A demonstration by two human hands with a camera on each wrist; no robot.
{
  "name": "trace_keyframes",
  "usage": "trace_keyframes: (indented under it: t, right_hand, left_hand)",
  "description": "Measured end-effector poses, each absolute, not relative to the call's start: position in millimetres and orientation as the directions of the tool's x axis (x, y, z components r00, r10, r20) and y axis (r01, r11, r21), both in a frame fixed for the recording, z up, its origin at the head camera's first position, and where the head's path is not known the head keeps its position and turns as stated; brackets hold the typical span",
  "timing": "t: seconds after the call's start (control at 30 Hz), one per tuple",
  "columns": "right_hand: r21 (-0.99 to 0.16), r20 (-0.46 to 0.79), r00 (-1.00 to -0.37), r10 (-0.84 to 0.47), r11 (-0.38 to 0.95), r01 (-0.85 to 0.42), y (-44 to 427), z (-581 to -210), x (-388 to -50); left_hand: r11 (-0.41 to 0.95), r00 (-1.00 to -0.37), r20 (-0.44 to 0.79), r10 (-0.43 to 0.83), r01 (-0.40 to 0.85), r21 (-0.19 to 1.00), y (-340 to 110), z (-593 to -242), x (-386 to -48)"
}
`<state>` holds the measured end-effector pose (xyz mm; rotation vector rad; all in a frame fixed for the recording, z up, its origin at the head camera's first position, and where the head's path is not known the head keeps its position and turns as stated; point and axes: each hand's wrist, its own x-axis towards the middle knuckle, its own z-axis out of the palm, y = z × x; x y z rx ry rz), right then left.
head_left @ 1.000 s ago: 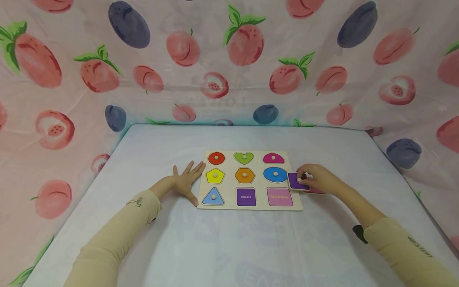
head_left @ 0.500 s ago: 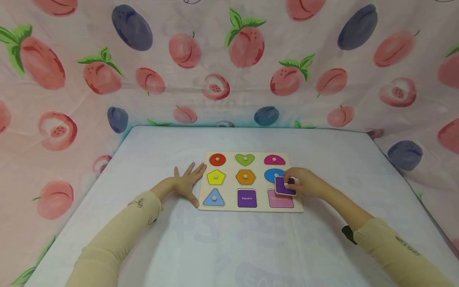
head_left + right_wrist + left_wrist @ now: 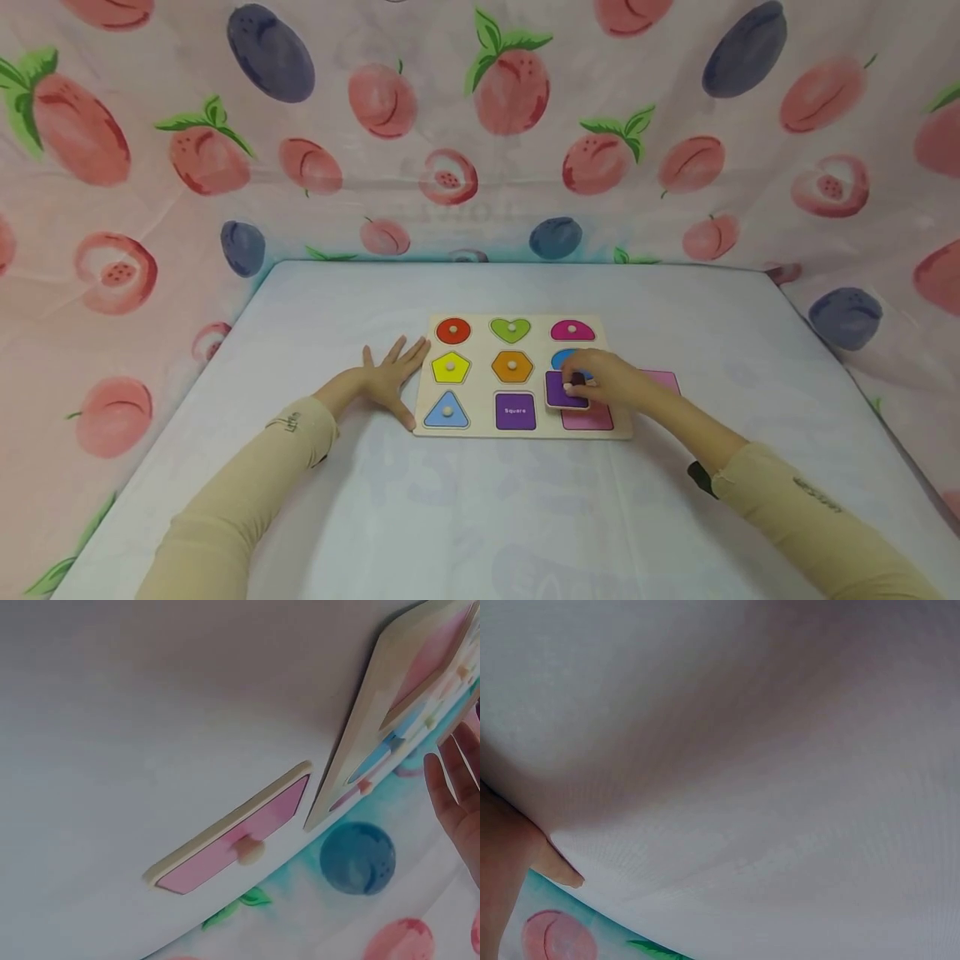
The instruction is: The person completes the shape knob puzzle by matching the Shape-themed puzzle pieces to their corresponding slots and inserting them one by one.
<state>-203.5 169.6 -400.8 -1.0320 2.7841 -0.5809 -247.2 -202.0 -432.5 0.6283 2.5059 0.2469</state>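
Note:
In the head view my right hand [image 3: 611,381] pinches the small knob of a purple square puzzle piece [image 3: 564,392]. The piece hangs over the right part of the wooden shape puzzle board [image 3: 480,429], between the blue oval [image 3: 564,360] and the pink rectangle recess [image 3: 588,418], covering some of each. To its lower left is the purple recess [image 3: 515,411] printed "Square". My left hand [image 3: 387,383] lies with spread, straight fingers against the board's left edge. The right wrist view shows the fingers [image 3: 457,780] of my right hand at the edge; the purple piece is barely seen there.
A pink rectangle piece [image 3: 232,851] with a knob lies on the white table just right of the board, partly behind my right wrist in the head view. Several knobbed shapes, such as the orange hexagon [image 3: 512,367], sit in the board. Fruit-patterned cloth [image 3: 450,125] rises behind.
My right hand has carried the purple square piece leftward from the board's right edge to over the board. The pink rectangle piece now shows beside the board. My left hand stays put.

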Motion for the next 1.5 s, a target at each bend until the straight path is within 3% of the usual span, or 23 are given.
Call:
trace_keyframes:
  t: [0.27, 0.53, 1.0, 1.27, 1.5]
  right_hand:
    - [-0.389, 0.005, -0.76, -0.649, 0.699, -0.6, 150.0, -399.6, -202.1]
    - [-0.36, 0.022, -0.72, -0.694, 0.666, -0.653, 135.4, -402.4, -204.6]
    - [-0.396, -0.035, -0.729, -0.683, 0.679, -0.618, 111.4, -407.3, -201.9]
    - [-0.378, -0.04, -0.735, -0.677, 0.691, -0.616, 102.2, -412.4, -201.2]
    - [-0.369, -0.04, -0.736, -0.676, 0.694, -0.618, 99.3, -414.6, -199.0]
  left_hand:
    - [0.874, -0.748, -0.455, 0.484, 0.381, 0.303, -203.4, -433.3, -245.9]
    - [0.872, -0.748, -0.452, 0.486, 0.379, 0.309, -202.2, -428.8, -243.5]
    - [0.874, -0.748, -0.455, 0.484, 0.383, 0.3, -202.5, -432.5, -246.7]
    - [0.852, -0.739, -0.438, 0.511, 0.369, 0.371, -203.6, -428.5, -244.5]
    - [0.872, -0.748, -0.453, 0.485, 0.376, 0.312, -201.5, -430.1, -246.2]
